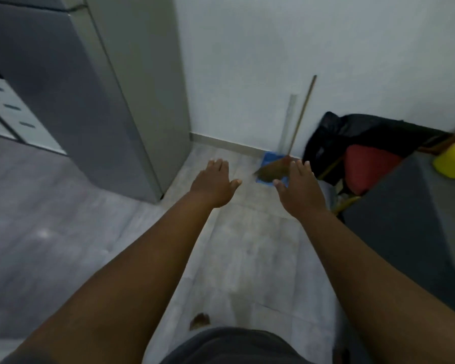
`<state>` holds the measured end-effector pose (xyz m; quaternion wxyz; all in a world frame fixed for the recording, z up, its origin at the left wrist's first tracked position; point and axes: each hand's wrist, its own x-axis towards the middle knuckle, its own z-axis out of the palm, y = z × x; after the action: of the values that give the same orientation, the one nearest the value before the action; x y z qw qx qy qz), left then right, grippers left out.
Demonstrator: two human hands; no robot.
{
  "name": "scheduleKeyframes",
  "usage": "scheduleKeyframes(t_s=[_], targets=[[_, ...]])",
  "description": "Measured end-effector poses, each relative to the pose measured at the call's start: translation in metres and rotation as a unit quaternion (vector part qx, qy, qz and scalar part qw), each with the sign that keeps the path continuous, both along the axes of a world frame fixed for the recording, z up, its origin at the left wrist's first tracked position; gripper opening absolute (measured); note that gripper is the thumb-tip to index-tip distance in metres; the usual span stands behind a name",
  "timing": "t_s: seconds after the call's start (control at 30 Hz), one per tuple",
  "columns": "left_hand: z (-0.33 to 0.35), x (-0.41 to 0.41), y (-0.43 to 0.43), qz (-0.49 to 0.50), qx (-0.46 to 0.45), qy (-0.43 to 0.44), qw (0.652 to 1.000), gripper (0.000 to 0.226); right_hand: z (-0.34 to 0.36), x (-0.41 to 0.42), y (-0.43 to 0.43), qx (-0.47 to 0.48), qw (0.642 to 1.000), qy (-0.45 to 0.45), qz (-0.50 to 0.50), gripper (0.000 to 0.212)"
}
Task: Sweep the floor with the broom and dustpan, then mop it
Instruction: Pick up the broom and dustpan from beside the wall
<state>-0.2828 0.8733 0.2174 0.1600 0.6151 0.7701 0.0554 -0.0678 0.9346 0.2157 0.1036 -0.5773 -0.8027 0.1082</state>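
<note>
A broom (301, 119) with a thin wooden handle leans against the white wall, its brown bristles on the floor in the corner. Beside it stands a blue dustpan (268, 158) with a grey upright handle, partly hidden behind the bristles and my right hand. Both my arms are stretched out forward over the grey tiled floor. My left hand (213, 183) is flat with straight fingers and holds nothing, left of the dustpan. My right hand (298, 187) is also flat and empty, in front of the broom head. No mop is in view.
A tall grey fridge (103, 101) stands on the left. A black bag (357, 135) with a red item sits in the right corner. A dark cabinet (418, 219) with a yellow object (452, 158) on top is at the right edge. A small brown scrap (200, 320) lies near my feet.
</note>
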Motion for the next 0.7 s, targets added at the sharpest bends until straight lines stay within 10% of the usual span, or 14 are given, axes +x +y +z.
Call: scheduleKeyframes(t_s=[0.7], targets=[[-0.036,-0.033,0.17,-0.159,-0.029,-0.002,0.987,0.081,-0.023,-0.023,0.089,-0.004,0.99,0.03,-0.135,0.072]])
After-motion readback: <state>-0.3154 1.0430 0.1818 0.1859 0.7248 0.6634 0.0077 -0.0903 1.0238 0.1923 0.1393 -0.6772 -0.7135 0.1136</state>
